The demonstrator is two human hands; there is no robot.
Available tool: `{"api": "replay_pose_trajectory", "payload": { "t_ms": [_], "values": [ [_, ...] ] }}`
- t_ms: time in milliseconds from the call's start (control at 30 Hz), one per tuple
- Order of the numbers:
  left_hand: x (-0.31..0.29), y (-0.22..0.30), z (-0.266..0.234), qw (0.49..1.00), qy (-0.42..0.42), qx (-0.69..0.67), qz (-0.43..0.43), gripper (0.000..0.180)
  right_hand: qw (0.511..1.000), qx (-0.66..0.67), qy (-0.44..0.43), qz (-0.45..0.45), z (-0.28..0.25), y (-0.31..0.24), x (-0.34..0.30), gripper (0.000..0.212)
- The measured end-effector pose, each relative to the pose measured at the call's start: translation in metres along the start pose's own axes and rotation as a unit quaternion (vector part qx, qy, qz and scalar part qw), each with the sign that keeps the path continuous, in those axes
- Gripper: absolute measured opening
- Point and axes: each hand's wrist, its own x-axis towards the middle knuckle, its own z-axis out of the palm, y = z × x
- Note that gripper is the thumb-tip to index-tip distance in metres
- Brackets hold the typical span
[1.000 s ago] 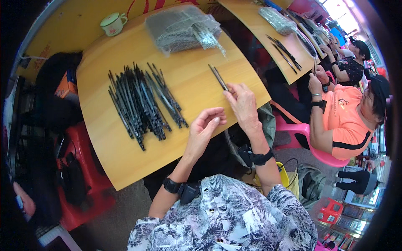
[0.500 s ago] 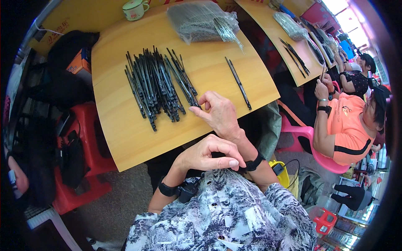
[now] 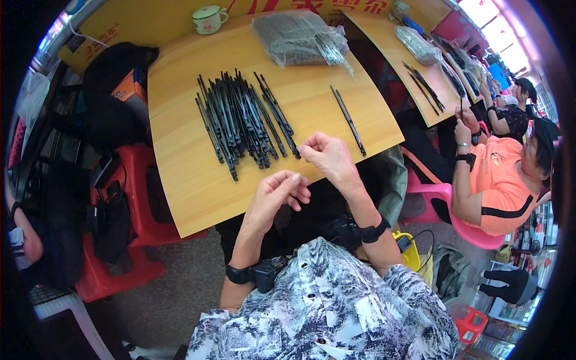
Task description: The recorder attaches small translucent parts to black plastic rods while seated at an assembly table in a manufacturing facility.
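Note:
A dense pile of thin black rods (image 3: pixel 240 120) with small jointed fittings lies on the wooden table. At the pile's right side, the thumb and forefinger of my right hand (image 3: pixel 333 161) pinch the near end of one rod (image 3: pixel 282 123). My left hand (image 3: pixel 273 201) hovers by the table's near edge, left of the right hand. Its fingers are loosely curled and apart, with nothing visible in them. Farther right, a separate slim black rod (image 3: pixel 348 120) lies by itself, apart from the pile.
A clear plastic bag of thin strips (image 3: pixel 294 39) lies at the table's back, beside a lidded enamel mug (image 3: pixel 210 20). Red plastic stools (image 3: pixel 135 210) stand at left. To the right, a person in an orange shirt (image 3: pixel 501 180) works at another table (image 3: pixel 432 108).
My left hand has drawn back to the left from across my right wrist, its fingers turning upward. A rod at the pile's right side now lies more apart, its end by my right fingertips.

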Motion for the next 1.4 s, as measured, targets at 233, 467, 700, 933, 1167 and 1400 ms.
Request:
{"api": "replay_pose_trajectory", "payload": {
  "t_ms": [233,467,700,933,1167,1400],
  "values": [
    [0.013,-0.007,0.007,0.992,0.101,-0.066,0.027,0.027,0.999,-0.015,0.023,-0.035,-0.009,0.0,-0.016,0.022],
    [0.001,0.005,-0.001,0.988,0.105,0.113,-0.009,0.024,0.99,-0.082,0.001,-0.119,0.011,0.004,-0.02,0.023],
    [-0.009,0.017,-0.007,0.975,0.165,0.149,0.008,0.023,0.969,-0.188,0.056,-0.15,0.025,0.002,-0.026,0.023],
    [-0.001,0.012,-0.008,0.985,0.14,0.1,-0.03,0.025,0.995,0.015,0.04,-0.087,0.013,0.001,-0.02,0.019],
    [0.026,0.006,0.013,0.99,0.125,-0.05,0.04,0.031,0.977,0.205,-0.027,0.043,-0.014,-0.005,-0.035,0.018],
    [0.039,0.004,0.028,0.992,0.109,-0.011,0.059,0.023,0.99,0.081,0.088,-0.071,-0.019,0.0,-0.051,0.016]
  ]
}}
